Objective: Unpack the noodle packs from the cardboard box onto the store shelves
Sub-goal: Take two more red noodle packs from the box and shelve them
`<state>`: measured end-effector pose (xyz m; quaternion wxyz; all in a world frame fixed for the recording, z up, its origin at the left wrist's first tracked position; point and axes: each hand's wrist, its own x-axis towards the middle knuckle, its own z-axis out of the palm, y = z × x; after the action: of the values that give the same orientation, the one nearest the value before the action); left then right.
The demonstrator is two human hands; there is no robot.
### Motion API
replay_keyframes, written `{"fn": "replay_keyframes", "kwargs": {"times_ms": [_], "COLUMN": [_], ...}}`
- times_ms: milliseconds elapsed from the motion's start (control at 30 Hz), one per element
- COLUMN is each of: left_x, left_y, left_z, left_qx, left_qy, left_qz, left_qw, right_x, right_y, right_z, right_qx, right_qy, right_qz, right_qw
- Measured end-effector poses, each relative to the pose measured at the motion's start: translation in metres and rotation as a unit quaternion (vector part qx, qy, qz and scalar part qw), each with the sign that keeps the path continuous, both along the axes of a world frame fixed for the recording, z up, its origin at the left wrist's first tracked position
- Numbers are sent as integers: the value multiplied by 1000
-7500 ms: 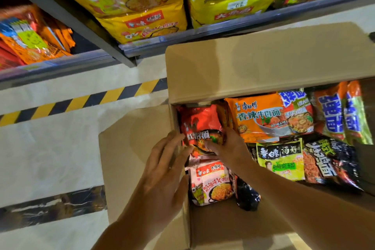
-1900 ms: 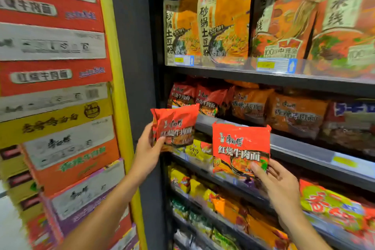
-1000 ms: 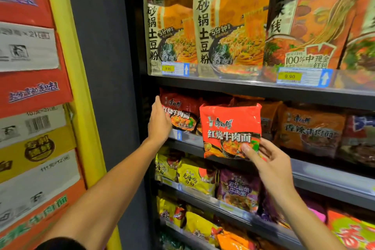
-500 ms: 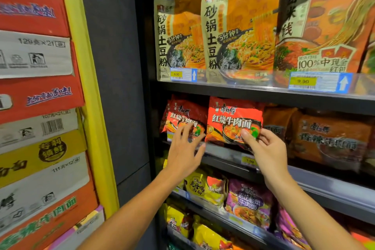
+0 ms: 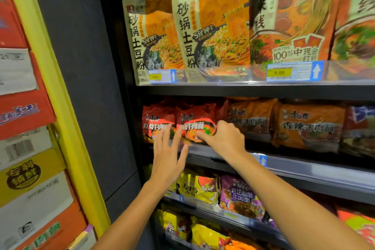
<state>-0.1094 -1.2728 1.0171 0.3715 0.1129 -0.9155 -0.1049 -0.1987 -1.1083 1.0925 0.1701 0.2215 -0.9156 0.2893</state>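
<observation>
Two red noodle packs stand side by side at the left end of the middle shelf [image 5: 304, 170]. The left red pack [image 5: 156, 122] stands free. My left hand [image 5: 168, 156] is open just in front of it, fingers spread, fingertips at its lower edge. My right hand [image 5: 225, 138] rests on the right red pack [image 5: 194, 126], fingers curled over its lower right part, pressing it back into the row. The cardboard box is out of view.
Orange noodle packs [image 5: 251, 119] fill the middle shelf to the right. Tall orange bags [image 5: 211, 30] stand on the shelf above. Yellow and purple packs [image 5: 239, 195] line the shelves below. A dark upright panel [image 5: 85, 87] and stacked printed cartons [image 5: 24, 148] lie to the left.
Both red packs went from my hands onto the middle shelf. My left hand let go and drew back slightly. My right hand pushed its pack deeper in.
</observation>
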Motion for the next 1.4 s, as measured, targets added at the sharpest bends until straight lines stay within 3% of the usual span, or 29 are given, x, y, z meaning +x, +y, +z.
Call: {"fn": "replay_keyframes", "kwargs": {"times_ms": [167, 367, 600, 900, 1133, 1400], "left_x": [0, 2, -4, 6, 35, 69], "left_y": [6, 14, 13, 14, 47, 83], "left_z": [-2, 4, 5, 18, 9, -40], "left_qx": [1, -3, -16, 20, -35, -80], "left_qy": [-37, -97, -107, -144, -75, -121], "left_qz": [-31, -9, 34, -4, -87, -218], "left_qw": [999, 995, 994, 989, 993, 965], "right_x": [-3, 3, 21, 23, 57, 130], "right_y": [-4, 32, 72, 124, 163, 204], "right_z": [2, -5, -38, -46, -59, -100], "right_qx": [130, 186, 101, 63, 46, 52], "right_qy": [28, 49, 121, 138, 159, 104], "right_qz": [-10, -15, 77, 94, 93, 55], "right_qw": [991, 981, 984, 984, 982, 992]}}
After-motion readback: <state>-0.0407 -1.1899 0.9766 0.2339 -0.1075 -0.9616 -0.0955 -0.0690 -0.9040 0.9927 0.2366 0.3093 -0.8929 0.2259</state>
